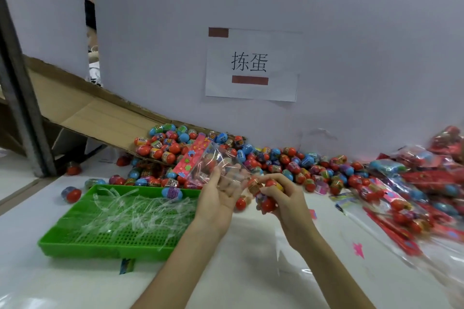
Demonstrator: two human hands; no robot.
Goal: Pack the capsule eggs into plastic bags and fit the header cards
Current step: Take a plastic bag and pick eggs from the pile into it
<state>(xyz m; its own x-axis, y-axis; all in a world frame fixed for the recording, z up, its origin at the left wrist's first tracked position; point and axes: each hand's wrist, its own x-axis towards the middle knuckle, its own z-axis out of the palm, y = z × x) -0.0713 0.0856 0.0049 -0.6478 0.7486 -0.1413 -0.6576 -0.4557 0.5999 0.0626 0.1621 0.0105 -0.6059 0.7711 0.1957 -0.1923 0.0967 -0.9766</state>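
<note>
Head view, left to right: a green perforated tray (75, 238) near the table's (226, 271) front-left edge holds a tangle of thin clear strips (125, 211). Smooth, glossy eggs (288, 160) lie heaped along the back edge. The left hand (218, 193) pinches a crinkly clear bag (216, 165) with a pink card (193, 155) at its top, above the table's middle. The right hand (278, 198) is closed round several eggs just beside the bag. Slick shells could slip out and roll; the limp film could fold shut.
</note>
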